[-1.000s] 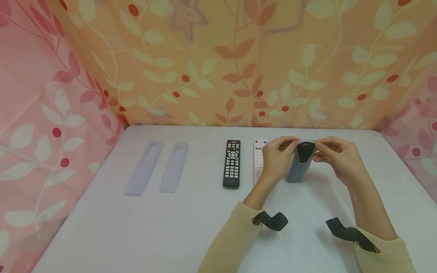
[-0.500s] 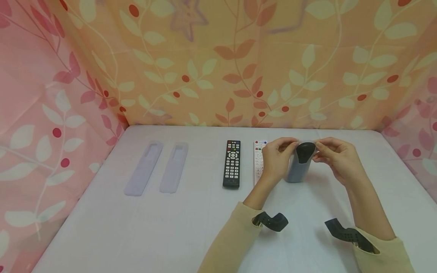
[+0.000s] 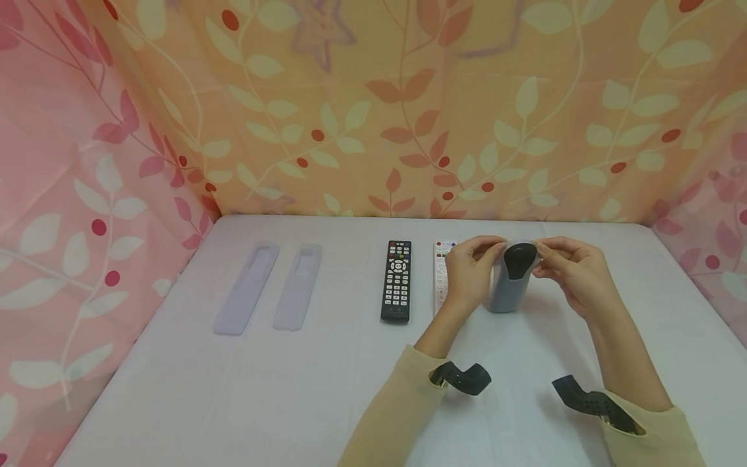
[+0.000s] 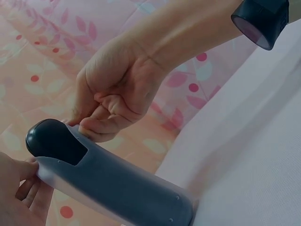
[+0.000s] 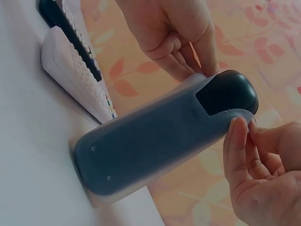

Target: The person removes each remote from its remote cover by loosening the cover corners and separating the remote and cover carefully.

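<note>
A black remote control [image 3: 519, 259] stands upright, leaning a little, inside a translucent silicone remote cover [image 3: 509, 295]. The cover's lower end meets the table, and the remote's rounded black top shows bare at its opening. My left hand [image 3: 469, 272] pinches the left edge of that opening between thumb and fingers. On the opposite edge, my right hand [image 3: 574, 275] pinches the cover the same way. In the right wrist view, the cover [image 5: 150, 136] wraps most of the remote, with small round marks near its bottom. The remote's button side is hidden in both wrist views.
Left of the hands lie a white remote [image 3: 441, 275], partly behind the left hand, and a black remote [image 3: 396, 279]. Two flat translucent covers, one outer [image 3: 245, 288] and one inner [image 3: 297, 288], lie farther left. A patterned curtain [image 3: 350, 130] rises behind the white table [image 3: 233, 402].
Both hands and the top of the covered remote have shifted very slightly left. The grip on the cover's edges stays the same, and the other remotes and covers lie unmoved.
</note>
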